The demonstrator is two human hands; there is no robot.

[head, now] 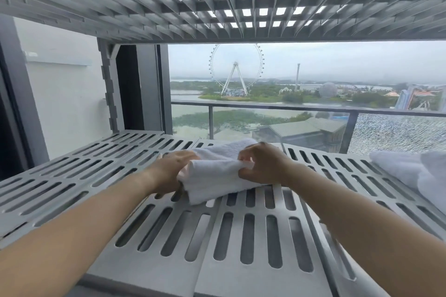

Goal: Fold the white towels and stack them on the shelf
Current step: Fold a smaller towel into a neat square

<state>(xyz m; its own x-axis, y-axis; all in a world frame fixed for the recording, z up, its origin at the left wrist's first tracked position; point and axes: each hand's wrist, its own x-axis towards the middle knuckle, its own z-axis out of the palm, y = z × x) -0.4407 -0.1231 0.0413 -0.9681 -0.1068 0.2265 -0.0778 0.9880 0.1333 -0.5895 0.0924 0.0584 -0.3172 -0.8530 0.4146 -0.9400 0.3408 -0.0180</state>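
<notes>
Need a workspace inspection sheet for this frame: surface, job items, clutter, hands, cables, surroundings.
Surface: grey slotted shelf, another slotted tier above.
Job's things: folded white towel on the shelf under both hands; second white towel at the right edge, looser.
Clutter: nothing seen.
Hands: left hand grips the folded towel's left end; right hand pinches its right end.
Cables: nothing seen.
Surroundings: window behind the shelf, balcony railing, Ferris wheel and water outside.

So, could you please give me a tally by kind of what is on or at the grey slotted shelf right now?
Folded white terry towels held at the shelf's middle: 1
Loose white towels at the right edge: 1
Bare hands: 2, left and right
Total: 4
</notes>
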